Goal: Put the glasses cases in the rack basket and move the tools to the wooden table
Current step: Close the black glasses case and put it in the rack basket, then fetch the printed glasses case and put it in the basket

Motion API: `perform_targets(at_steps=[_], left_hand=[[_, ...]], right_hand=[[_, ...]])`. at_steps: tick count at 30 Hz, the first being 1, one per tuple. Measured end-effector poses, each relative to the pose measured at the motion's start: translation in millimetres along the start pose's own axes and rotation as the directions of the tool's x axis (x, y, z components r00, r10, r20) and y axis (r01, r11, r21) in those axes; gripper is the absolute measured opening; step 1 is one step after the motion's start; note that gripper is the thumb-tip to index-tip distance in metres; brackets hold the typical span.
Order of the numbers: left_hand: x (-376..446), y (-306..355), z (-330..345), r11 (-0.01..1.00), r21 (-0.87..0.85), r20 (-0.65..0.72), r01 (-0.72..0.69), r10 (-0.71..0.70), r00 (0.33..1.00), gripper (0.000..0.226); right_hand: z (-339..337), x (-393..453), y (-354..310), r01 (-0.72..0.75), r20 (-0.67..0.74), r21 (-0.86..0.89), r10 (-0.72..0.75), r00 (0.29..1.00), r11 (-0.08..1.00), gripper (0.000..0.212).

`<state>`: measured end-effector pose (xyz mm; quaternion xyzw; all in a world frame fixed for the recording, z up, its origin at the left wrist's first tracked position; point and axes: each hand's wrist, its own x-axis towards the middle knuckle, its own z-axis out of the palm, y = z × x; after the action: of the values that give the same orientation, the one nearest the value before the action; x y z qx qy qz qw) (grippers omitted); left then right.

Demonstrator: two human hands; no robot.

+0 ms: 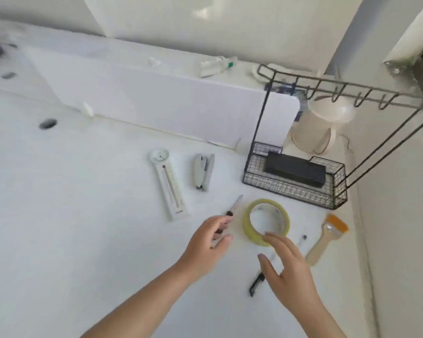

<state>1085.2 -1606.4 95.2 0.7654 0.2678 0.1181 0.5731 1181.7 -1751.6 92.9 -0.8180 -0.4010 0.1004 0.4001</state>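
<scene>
**Case stowed, hands turn to the tools**

Nearest the camera, two bare forearms reach over a white tabletop (59, 240). The right hand (288, 272) hangs spread and unclenched over a dark-ended utility knife (256, 285) and a pen-like item (301, 240), its fingertips touching or just above the near rim of a yellow tape roll (266, 222); contact cannot be confirmed. The left hand (205, 242) is curled around the dark handle of a small screwdriver (232, 211), whose shaft points away; whether the tool is lifted or lying on the table is unclear through the motion blur.

To the right lies a wooden-handled paintbrush (326, 240). Beyond the hands rest a white thermometer (169, 185) and a grey stapler (204, 170).

Farther back, one black glasses case (294, 169) lies inside the wire rack basket (288, 191), so the work appears to be in the tool-moving step. No other case can be seen. The next move likely calls for a firm hold on the screwdriver and tape, then a carry to the wooden table, which is out of view.

A cream jug (313, 128) stands behind the rack; small items at the far edge are too blurred to identify.
</scene>
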Motion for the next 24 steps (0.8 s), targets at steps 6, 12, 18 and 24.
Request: perform_targets(at_steps=[6,12,18,24], left_hand=[[-213,-58,-30,0.927,-0.216,-0.277,0.307,-0.359,0.891,0.031],[-380,-124,-35,0.754,-0.463,-0.571,0.466,-0.656,0.494,0.029],[-459,-162,-124,0.777,-0.576,-0.711,0.255,-0.63,0.313,0.041],[-523,-195,-249,0.853,-0.499,-0.814,0.156,-0.523,0.254,0.04]], right_hand=[[73,-115,-47,-0.109,0.431,0.302,-0.034,0.902,0.947,0.031],[134,-186,-110,-0.081,0.682,0.25,-0.116,0.723,0.965,0.028],[252,-193,-221,0.037,0.868,0.244,-0.235,0.437,0.969,0.068],[359,-227,-338,0.087,0.89,0.289,-0.301,0.343,0.953,0.031]])
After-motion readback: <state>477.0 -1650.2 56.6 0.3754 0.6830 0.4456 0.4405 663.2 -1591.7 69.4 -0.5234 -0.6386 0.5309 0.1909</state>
